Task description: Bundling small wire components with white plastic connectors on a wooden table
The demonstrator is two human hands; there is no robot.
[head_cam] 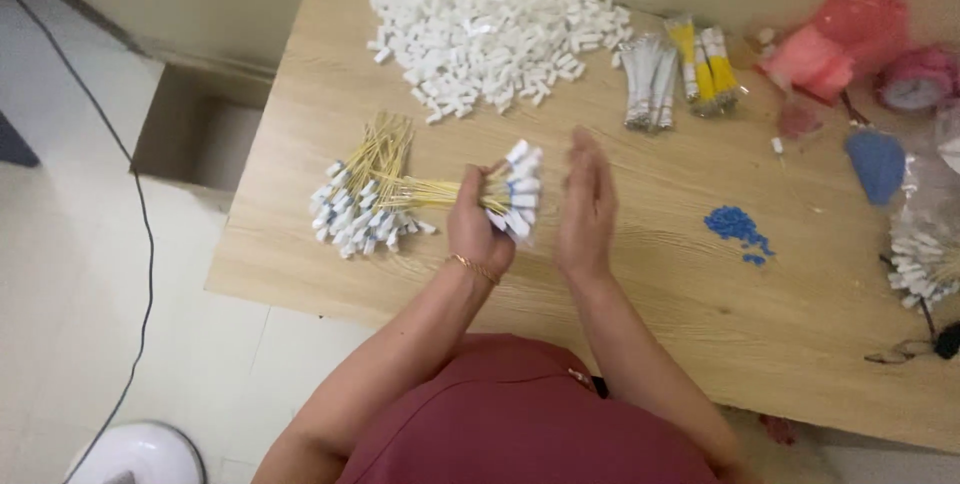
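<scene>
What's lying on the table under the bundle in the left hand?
Under the bundle gripped by the left hand, yellow-wired pieces with white and blue ends lie loose on the wooden table. The hand and bundle cover the patch directly below.

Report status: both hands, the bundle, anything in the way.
Left hand gripping bundle of thin yellow cords with white-and-blue end caps. Right hand open, flat beside the caps. Loose pile of the same cords left of the hands, on wooden table.

Clear packets (650, 79) of grey and yellow (705, 64) sticks lie beside pink bags (835, 39).
</scene>
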